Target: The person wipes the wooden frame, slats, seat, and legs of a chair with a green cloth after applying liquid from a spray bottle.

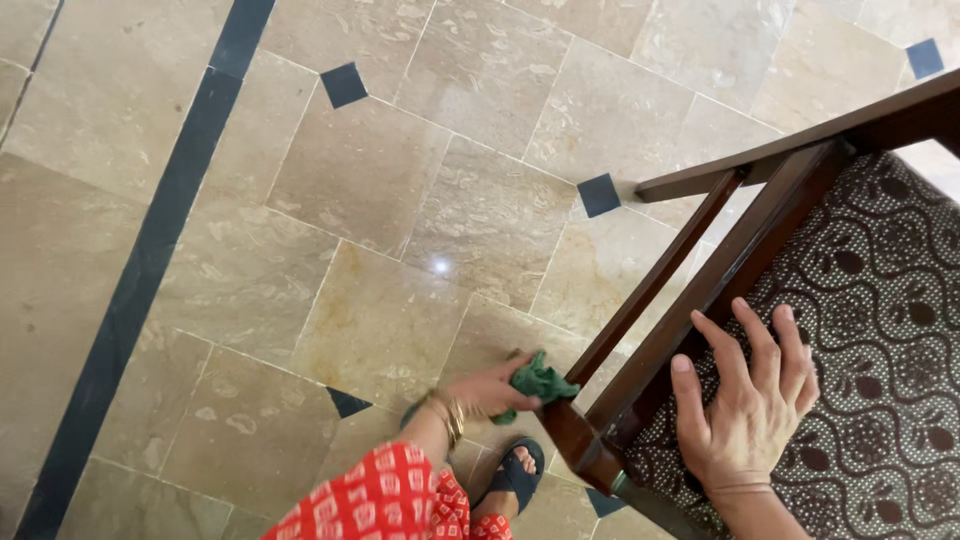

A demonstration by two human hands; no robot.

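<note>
A dark wooden chair (722,272) with a brown patterned seat cushion (885,290) fills the right side of the head view. My left hand (482,392), with bangles on the wrist and a red patterned sleeve, grips a crumpled green cloth (541,382) and presses it against the chair's front corner, at the top of a leg. My right hand (748,408) lies flat on the seat near that corner. Its fingers are spread on the cushion and its thumb rests on the wooden rail. It holds nothing.
The floor is beige stone tile (360,170) with small dark diamond insets and a long dark stripe (150,260) running down the left. My foot in a dark sandal (515,476) stands just below the chair corner. A chair rung (655,285) slants down toward the cloth.
</note>
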